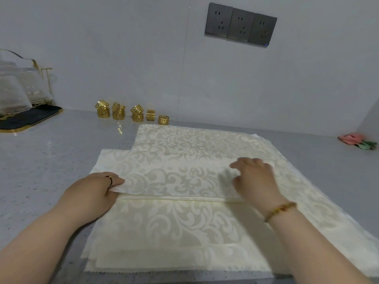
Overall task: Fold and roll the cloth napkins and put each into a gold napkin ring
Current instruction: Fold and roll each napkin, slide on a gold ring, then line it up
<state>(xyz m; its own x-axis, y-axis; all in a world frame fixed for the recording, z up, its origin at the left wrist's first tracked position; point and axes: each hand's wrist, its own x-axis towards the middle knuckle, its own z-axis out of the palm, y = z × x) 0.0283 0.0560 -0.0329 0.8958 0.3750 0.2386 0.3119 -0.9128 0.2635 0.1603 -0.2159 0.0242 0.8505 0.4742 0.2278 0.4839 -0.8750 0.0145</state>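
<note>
While my left hand point(98, 189) pinches the folded edge of the top cream damask cloth napkin point(174, 181), my right hand point(254, 177) lies flat on the same fold, fingers loose. At least three such napkins point(164, 257) lie stacked under both hands. Beyond them stand perhaps eight openwork gold metal napkin rings point(131, 113); a pink-and-green cloth point(356, 141) lies far right.

Grey speckled counter point(37, 160) meets pale wall point(123, 48) with three sockets point(241, 24).
</note>
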